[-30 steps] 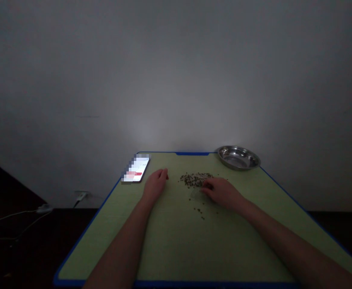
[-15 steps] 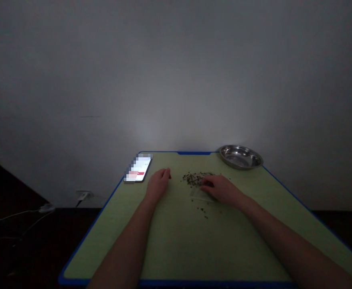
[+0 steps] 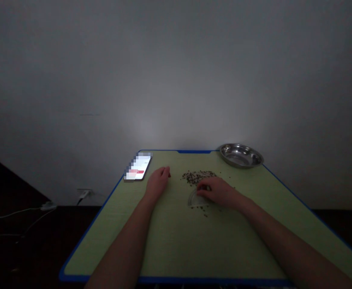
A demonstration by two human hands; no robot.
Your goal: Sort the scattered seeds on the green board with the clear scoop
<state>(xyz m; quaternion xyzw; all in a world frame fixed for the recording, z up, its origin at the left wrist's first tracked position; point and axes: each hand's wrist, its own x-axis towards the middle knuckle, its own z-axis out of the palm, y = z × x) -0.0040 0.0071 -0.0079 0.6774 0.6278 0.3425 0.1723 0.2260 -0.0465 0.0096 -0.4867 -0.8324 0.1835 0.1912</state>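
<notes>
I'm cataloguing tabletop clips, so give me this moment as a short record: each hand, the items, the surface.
Left hand: loosely curled, between phone and grains
Right hand: at the clear half-round piece, grip unclear
Dark grains: mostly beyond that piece, a few nearer
Phone: left side, screen lit
Metal bowl: far right corner
Table: pale green, blue rim

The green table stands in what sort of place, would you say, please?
Perhaps a dim room at home, judging by the green table, the metal bowl on it and the low wall socket.
</notes>
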